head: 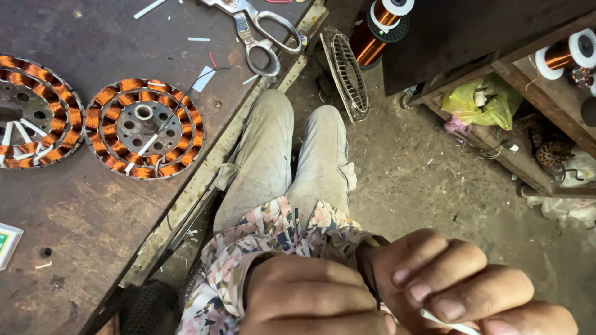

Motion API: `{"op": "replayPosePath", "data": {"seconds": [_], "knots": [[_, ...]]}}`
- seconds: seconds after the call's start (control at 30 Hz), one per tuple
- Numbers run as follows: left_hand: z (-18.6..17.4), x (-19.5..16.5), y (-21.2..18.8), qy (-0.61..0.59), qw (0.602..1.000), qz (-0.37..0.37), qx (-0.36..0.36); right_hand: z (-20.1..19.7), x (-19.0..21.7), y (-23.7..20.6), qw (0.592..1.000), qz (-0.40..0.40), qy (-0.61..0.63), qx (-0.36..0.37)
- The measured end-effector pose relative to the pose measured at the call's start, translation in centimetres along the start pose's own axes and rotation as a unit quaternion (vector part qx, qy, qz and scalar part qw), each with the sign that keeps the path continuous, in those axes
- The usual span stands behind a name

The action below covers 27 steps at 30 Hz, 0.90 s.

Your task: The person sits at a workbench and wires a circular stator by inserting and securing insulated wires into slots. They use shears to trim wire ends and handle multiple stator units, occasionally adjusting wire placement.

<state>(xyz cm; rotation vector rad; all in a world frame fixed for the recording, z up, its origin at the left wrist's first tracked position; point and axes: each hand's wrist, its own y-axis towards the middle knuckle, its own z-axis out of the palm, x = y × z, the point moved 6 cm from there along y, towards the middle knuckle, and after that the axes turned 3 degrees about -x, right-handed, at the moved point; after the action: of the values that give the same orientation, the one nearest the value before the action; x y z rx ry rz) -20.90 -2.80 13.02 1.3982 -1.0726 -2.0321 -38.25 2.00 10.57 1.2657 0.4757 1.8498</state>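
1. The bench [74, 205] fills the left of my view, dark and scuffed, its right edge running down beside my knees. I sit just off that edge with my legs out over the dusty floor [434, 186].
2. Two round motor windings lie on the bench. The nearer one [144, 128] sits close to the right edge, and the other [28, 111] is cut off by the left of the frame. Both are rings of copper coils with white sleeve ends poking out.
3. A pair of scissors [261, 34] lies at the far right corner of the bench, handles toward me. A wire fan guard [346, 73] leans just beyond that corner, and spools of copper wire [379, 28] stand on the shelving past it.
4. My left hand [310, 298] is low in the frame over my lap, fingers curled shut. I cannot tell what it holds, since my knuckles hide it.
5. My right hand [459, 285] is beside it, touching it. Its fingertips are pinched closed on a thin white sleeve [447, 324], which runs off the bottom edge.
6. A thin dark strand [370, 279] seems to pass between the two hands, though the view there is poor.
7. I judge the step in hand to be fitting the sleeve onto a wire in my lap, well away from the windings. The next move calls for steady fingertips and a straight line between sleeve and strand.
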Motion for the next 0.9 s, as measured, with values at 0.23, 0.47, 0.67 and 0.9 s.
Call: {"op": "replayPosePath", "data": {"seconds": [0.23,0.47,0.67,0.9], "knots": [[-0.2,-0.6,1.7,0.099,0.992,-0.074,-0.028,0.6,-0.2,0.0,0.999,-0.009,-0.034,0.005],[-1.7,2.7,2.5,0.184,0.976,0.109,-0.035,1.8,0.5,1.7,0.993,-0.007,-0.085,0.076],[-2.8,6.2,0.2,0.256,0.961,-0.103,0.006,1.6,-5.7,2.7,0.993,-0.072,-0.085,-0.022],[-2.8,6.4,2.6,0.26,0.957,-0.127,0.008,2.0,-8.7,2.3,0.986,0.074,0.012,-0.149]]}}
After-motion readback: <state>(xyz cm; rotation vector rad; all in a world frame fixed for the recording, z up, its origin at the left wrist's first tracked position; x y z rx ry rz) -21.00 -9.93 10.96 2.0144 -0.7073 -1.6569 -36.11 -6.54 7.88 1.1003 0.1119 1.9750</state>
